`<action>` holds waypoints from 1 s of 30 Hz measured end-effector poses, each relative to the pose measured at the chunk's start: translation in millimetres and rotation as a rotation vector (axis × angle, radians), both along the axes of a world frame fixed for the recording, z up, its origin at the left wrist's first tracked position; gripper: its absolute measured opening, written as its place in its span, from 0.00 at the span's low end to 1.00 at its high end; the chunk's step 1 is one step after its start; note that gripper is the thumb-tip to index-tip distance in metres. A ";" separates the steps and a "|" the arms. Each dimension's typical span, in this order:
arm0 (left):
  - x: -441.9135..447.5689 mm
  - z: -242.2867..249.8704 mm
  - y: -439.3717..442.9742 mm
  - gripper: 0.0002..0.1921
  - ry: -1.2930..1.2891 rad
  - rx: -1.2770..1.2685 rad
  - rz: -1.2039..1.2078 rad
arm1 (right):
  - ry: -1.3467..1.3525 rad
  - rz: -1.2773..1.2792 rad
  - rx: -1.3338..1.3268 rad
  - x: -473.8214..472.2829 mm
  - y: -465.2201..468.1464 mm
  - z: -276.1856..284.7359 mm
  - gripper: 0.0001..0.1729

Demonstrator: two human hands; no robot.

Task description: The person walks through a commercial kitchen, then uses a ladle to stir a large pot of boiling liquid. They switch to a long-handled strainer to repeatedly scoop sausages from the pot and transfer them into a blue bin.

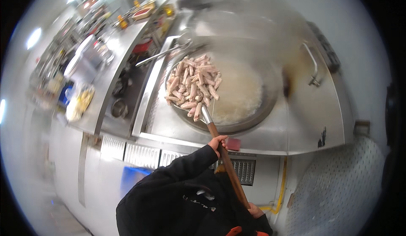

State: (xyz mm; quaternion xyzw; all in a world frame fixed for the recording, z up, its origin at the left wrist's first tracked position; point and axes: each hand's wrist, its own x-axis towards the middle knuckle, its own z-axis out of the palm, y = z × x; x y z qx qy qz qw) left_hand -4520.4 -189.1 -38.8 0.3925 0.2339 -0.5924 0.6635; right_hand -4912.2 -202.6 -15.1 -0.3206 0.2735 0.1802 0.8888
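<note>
My left hand (pixel 219 144) is wrapped around the wooden handle (pixel 233 172) of a large skimmer, partway along it. Lower down, my right hand (pixel 254 210) grips the handle near its end. A metal socket (pixel 206 115) joins the wood to the skimmer's head, which is mostly hidden under a heap of short, pale meat pieces (pixel 193 82), likely poultry. This heap is over the left side of a big round wok (pixel 269 109). Cloudy, foaming liquid (pixel 239 93) fills the wok to the right of the meat, and steam blurs the far side.
A steel ladle (pixel 158 54) lies across the stove's left edge. A faucet (pixel 312 68) stands at the right. Beside the stove, a steel counter (pixel 109 74) bears white tubs (pixel 81 68) and a plastic bag (pixel 81 101). A pink block (pixel 233 144) sits on the front rim.
</note>
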 end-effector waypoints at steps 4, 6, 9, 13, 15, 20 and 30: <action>-4.2 7.4 43.2 0.16 0.023 -0.014 0.248 | 0.041 0.229 0.027 18.9 -34.3 33.8 0.27; -5.6 6.2 68.4 0.16 0.011 0.022 0.381 | 0.064 0.318 0.037 31.2 -44.7 40.4 0.26; -7.5 -1.1 113.5 0.15 -0.003 0.033 0.545 | 0.074 0.472 0.019 57.9 -59.6 35.8 0.21; -14.0 -21.8 179.1 0.16 0.129 0.080 0.771 | 0.110 0.798 -0.013 107.3 -76.5 22.7 0.13; -19.8 -34.5 214.8 0.16 0.128 0.093 0.888 | 0.124 0.923 0.027 134.9 -72.3 14.8 0.11; -40.6 -79.4 315.5 0.17 0.200 0.226 1.098 | 0.183 1.081 0.160 201.3 -22.7 -13.1 0.12; -81.5 -230.4 565.2 0.11 0.143 0.685 0.778 | 0.677 0.969 0.880 292.1 190.2 -92.4 0.24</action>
